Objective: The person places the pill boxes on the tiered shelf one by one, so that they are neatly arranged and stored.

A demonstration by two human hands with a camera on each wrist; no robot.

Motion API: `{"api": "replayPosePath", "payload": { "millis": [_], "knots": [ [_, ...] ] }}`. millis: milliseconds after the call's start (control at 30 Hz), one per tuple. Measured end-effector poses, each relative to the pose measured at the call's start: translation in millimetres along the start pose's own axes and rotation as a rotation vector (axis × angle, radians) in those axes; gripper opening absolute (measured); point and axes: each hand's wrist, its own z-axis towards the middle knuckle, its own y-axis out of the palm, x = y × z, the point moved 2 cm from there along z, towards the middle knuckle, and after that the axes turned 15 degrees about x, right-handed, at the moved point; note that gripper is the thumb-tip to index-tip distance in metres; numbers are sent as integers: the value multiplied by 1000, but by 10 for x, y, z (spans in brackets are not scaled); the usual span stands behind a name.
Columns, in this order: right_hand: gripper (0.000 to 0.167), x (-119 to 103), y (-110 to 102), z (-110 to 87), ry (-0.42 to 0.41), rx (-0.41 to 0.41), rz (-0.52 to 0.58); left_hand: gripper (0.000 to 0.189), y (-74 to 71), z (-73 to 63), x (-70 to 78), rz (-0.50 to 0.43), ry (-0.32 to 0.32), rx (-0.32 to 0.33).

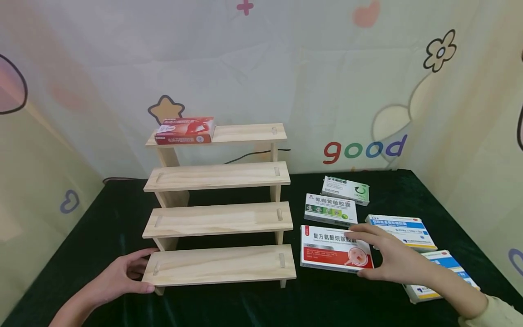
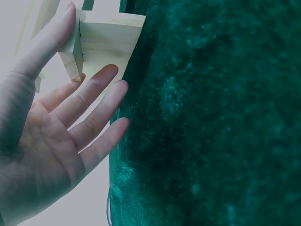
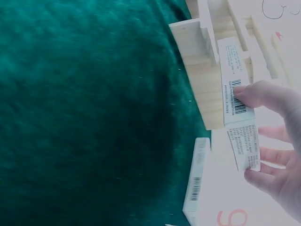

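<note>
A four-tier wooden display stand [image 1: 220,220] has its lowest board's left end between the thumb and index finger of my left hand [image 1: 116,277]. In the left wrist view, the thumb and index tip touch the wood, and the other fingers [image 2: 101,125] extend past it. My right hand [image 1: 398,256] grips the right end of a red-and-white medicine box [image 1: 327,254], thumb at the near edge and fingers at the far side. In the right wrist view, the thumb [image 3: 256,94] presses beside the barcode on this box's side [image 3: 230,70].
A red medicine box [image 1: 184,131] lies on the stand's top tier, left end. Right of the stand lie a green-and-white box [image 1: 345,188], a white box with a green strip [image 1: 330,209] and two blue-and-white boxes [image 1: 402,230]. Dark green cloth [image 1: 229,309] covers the table; a printed curtain hangs behind.
</note>
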Motion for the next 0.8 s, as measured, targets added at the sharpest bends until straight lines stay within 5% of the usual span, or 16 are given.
{"api": "replayPosePath", "payload": {
  "millis": [433,800],
  "knots": [
    [71,-211,-304,327,-181,69,-74,73,9,-4,17,-9,16,-16],
    [75,-433,-395,568,-200,55,-139,75,21,-7,0,-36,4,-14]
  ]
}}
